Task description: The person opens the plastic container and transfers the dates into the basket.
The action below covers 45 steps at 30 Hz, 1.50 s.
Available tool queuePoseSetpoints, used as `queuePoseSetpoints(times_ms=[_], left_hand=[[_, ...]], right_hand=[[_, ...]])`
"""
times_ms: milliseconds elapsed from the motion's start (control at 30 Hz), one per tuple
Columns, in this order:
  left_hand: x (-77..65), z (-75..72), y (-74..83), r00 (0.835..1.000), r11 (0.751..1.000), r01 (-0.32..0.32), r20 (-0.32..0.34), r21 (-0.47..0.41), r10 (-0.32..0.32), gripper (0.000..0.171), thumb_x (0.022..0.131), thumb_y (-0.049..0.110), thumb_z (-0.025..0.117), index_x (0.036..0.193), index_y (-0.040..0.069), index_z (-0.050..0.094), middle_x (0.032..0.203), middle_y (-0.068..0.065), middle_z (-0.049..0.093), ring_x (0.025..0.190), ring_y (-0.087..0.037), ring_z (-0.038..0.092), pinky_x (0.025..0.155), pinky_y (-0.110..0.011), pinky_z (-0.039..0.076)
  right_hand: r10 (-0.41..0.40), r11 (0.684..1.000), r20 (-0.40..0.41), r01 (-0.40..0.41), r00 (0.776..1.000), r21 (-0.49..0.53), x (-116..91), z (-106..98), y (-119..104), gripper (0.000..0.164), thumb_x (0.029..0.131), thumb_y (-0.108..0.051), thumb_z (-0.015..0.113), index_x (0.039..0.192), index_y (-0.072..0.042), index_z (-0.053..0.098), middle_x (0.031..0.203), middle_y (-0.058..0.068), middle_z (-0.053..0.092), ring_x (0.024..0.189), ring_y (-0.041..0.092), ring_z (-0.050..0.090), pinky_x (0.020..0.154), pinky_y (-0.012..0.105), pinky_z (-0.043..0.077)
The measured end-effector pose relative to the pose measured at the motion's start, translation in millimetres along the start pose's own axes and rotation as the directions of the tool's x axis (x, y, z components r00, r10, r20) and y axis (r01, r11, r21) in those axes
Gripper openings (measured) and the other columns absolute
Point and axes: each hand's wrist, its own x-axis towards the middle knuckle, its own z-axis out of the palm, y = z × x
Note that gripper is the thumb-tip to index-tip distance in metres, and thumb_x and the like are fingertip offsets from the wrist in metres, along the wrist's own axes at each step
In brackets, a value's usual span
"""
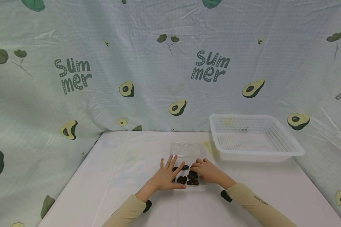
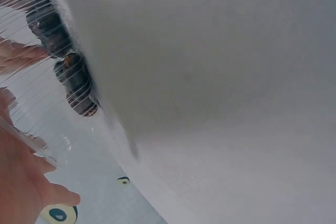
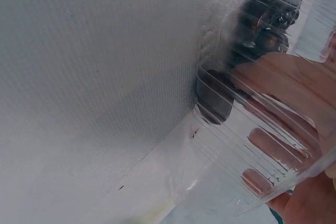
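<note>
Several dark, glossy dates (image 1: 192, 182) lie in a low clear plastic box (image 1: 199, 188) on the table, its clear lid (image 1: 187, 148) folded back behind it. Over the box's left side my left hand (image 1: 166, 177) is spread, with fingers straight and thumb along the front rim. From the right my right hand (image 1: 207, 171) reaches in with bent fingers, holding a date (image 3: 214, 98) at the fingertips, seen through the ridged wall. In the left wrist view, two dates (image 2: 79, 87) show against the ridged side, with fingertips behind the plastic.
A white perforated plastic basket (image 1: 261, 154) stands at the back right of the white table (image 1: 113, 176). Behind the table hangs a light curtain (image 1: 147, 72) printed with avocados and lettering. A pale yellow patch (image 1: 211, 148) shows between lid and basket.
</note>
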Motion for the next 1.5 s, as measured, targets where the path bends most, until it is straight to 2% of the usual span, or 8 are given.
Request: queuePoseSetpoints(times_ms=[300,533,733,900,1067,1267,1500], left_hand=[[-2.2,-2.4,-0.6,1.0,1.0,0.001,-0.002,-0.003,-0.001,0.09,0.077,0.075,0.034,0.145,0.02,0.013,0.15,-0.019,0.002,0.138,-0.039,0.003,0.101,-0.065,0.011],[-2.3,-2.8,-0.9,1.0,1.0,-0.008,-0.011,0.001,0.008,0.089,0.077,0.075,0.033,0.145,0.021,0.011,0.15,-0.018,0.001,0.138,-0.038,0.003,0.101,-0.065,0.012],[-1.0,-2.1,-0.3,1.0,1.0,0.0,-0.007,0.019,0.0,0.089,0.077,0.074,0.035,0.145,0.022,0.009,0.15,-0.017,0.0,0.138,-0.037,0.002,0.101,-0.065,0.012],[-0.7,-4.0,0.6,1.0,0.999,0.018,0.008,0.031,-0.018,0.09,0.077,0.072,0.039,0.145,0.022,0.008,0.151,-0.015,-0.001,0.139,-0.035,-0.001,0.102,-0.064,0.011],[-0.9,-3.7,-0.2,1.0,0.998,0.02,0.0,0.051,-0.02,0.091,0.077,0.071,0.041,0.145,0.02,0.008,0.151,-0.015,0.001,0.138,-0.035,0.003,0.102,-0.064,0.013],[-1.0,-2.5,-0.9,1.0,0.999,0.008,-0.007,0.045,-0.008,0.091,0.077,0.071,0.041,0.145,0.023,0.004,0.151,-0.015,0.0,0.139,-0.034,0.0,0.102,-0.064,0.011],[-0.5,-1.3,-0.2,1.0,0.996,0.001,-0.018,0.085,0.001,0.09,0.077,0.074,0.037,0.145,0.021,0.011,0.15,-0.018,0.005,0.138,-0.037,0.006,0.101,-0.064,0.012]], right_hand=[[-0.001,0.999,-0.009,0.0,1.0,-0.054,1.8,-1.5,-1.2,0.029,0.069,-0.026,0.075,0.095,-0.021,0.065,0.093,-0.006,0.056,0.081,0.012,0.043,0.064,0.028,0.038],[0.027,1.0,0.03,-0.026,0.999,-0.016,4.9,-0.2,-1.4,0.023,0.074,-0.025,0.072,0.095,-0.019,0.065,0.092,-0.006,0.062,0.082,0.011,0.045,0.067,0.029,0.038],[0.012,0.999,0.021,-0.011,1.0,-0.042,5.3,-0.2,-0.2,0.023,0.074,-0.026,0.072,0.094,-0.02,0.065,0.087,-0.007,0.06,0.079,0.011,0.044,0.064,0.026,0.034],[-0.018,0.995,-0.018,0.016,1.0,-0.098,5.7,-1.6,1.3,0.026,0.071,-0.035,0.073,0.09,-0.021,0.064,0.085,-0.008,0.058,0.078,0.01,0.044,0.063,0.025,0.032],[-0.041,0.992,-0.054,0.034,0.998,-0.125,4.7,-4.9,3.2,0.029,0.07,-0.039,0.073,0.09,-0.022,0.063,0.086,-0.008,0.058,0.08,0.011,0.045,0.065,0.025,0.034],[-0.053,0.994,-0.119,0.042,0.992,-0.099,-0.1,-15.1,6.7,0.031,0.07,-0.039,0.072,0.092,-0.019,0.062,0.087,-0.006,0.057,0.08,0.012,0.045,0.066,0.027,0.035],[-0.047,0.998,-0.201,0.037,0.978,-0.054,-10.4,-32.7,16.8,0.033,0.07,-0.034,0.073,0.095,-0.017,0.059,0.091,-0.004,0.055,0.084,0.014,0.045,0.067,0.029,0.033]])
